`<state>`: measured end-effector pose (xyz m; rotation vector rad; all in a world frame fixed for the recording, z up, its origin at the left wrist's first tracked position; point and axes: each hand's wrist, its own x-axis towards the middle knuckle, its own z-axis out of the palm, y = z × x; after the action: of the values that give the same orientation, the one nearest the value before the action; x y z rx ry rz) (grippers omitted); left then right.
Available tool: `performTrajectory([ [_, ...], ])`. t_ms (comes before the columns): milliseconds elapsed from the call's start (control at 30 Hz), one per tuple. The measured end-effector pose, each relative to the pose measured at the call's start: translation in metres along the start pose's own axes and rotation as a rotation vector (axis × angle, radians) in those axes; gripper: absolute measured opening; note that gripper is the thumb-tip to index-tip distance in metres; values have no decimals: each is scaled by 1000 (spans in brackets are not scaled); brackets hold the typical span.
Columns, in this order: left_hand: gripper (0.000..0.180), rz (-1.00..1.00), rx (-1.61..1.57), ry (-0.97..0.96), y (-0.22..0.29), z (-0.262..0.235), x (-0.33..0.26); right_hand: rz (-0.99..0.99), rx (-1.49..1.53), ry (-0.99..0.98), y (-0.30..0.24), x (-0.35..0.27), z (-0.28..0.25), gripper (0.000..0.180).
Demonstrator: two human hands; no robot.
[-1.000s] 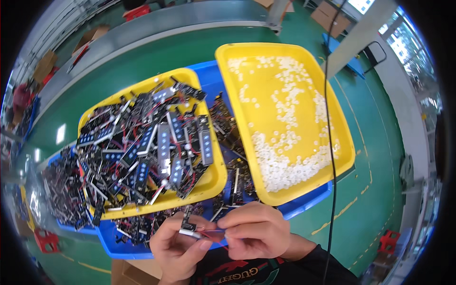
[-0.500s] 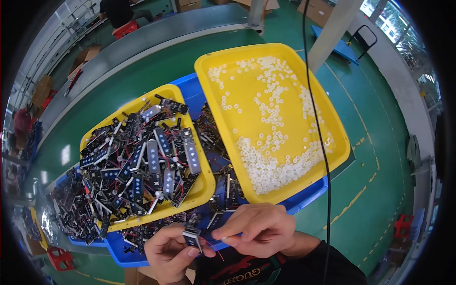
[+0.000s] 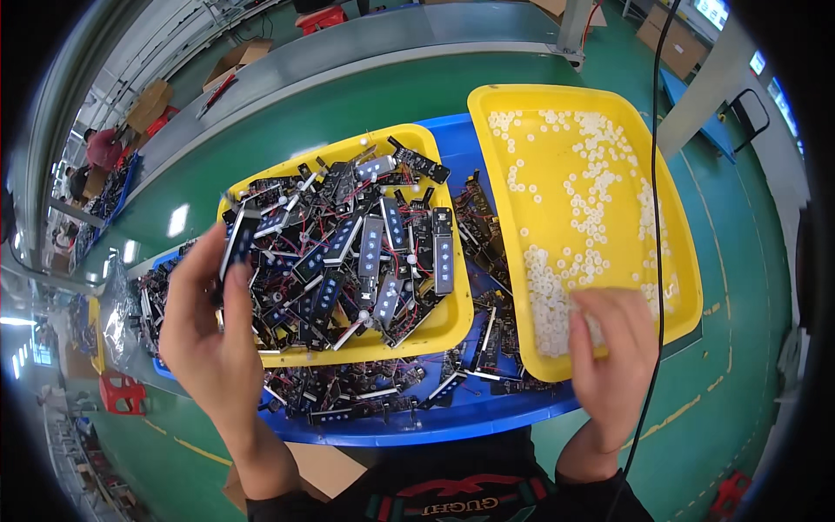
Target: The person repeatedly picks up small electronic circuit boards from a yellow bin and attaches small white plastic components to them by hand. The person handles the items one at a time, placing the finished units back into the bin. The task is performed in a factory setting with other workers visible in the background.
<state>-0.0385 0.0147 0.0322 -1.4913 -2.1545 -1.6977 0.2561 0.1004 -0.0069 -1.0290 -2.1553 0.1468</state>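
My left hand [image 3: 209, 322] is raised over the left side of a yellow tray [image 3: 467, 326] piled with small black circuit boards. Between its thumb and fingers it grips one circuit board [image 3: 240, 237] with a pale edge strip, held tilted and a little blurred. My right hand [image 3: 619, 357] hangs over the near end of a second yellow tray [image 3: 500, 209]. Its thumb and fingers are apart, close to a heap of small white plastic rings [image 3: 548, 300]. Whether the fingertips touch any ring is hard to see.
Under both trays sits a blue bin [image 3: 452, 426] with more circuit boards. A black cable [image 3: 658, 217] hangs in front of the right tray. A grey bench [image 3: 374, 43] runs behind. A red stool [image 3: 122, 393] stands at left, and a person [image 3: 103, 150] is far left.
My hands have moved apart from their place together near my body. The left carried a circuit board up over the left tray; the right moved to the white rings. The view has shifted left.
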Motion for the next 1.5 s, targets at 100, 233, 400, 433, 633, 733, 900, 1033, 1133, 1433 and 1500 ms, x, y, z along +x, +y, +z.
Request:
performTrajectory([
  [100,31,255,450,-43,1,1,7,109,-167,-44,9,1,-2,30],
  [233,28,508,574,-178,22,5,-17,139,-166,-143,14,2,-4,32],
  [400,27,460,358,-910,26,27,-80,209,-127,-210,16,2,0,28],
  [433,28,405,385,-941,28,33,-89,207,-114,-208,19,2,0,27],
  [633,34,232,471,-1025,22,52,-94,188,-123,-188,27,1,-2,19],
  [733,27,178,384,-1044,24,54,-95,192,-136,-245,24,4,-5,20],
  [900,15,76,130,-883,38,44,-86,71,-151,-198,26,10,2,13],
  [1033,13,-270,-237,-775,27,27,-91,20,-142,-216,29,9,9,11],
  [1133,19,-535,-633,-582,1,21,-110,-1,-113,-213,29,7,12,10],
  [1433,24,-641,-930,-388,8,31,-112,29,-169,-156,24,5,14,13],
  [1500,25,-701,-969,-397,13,29,-113,41,-200,-155,23,4,14,12],
])
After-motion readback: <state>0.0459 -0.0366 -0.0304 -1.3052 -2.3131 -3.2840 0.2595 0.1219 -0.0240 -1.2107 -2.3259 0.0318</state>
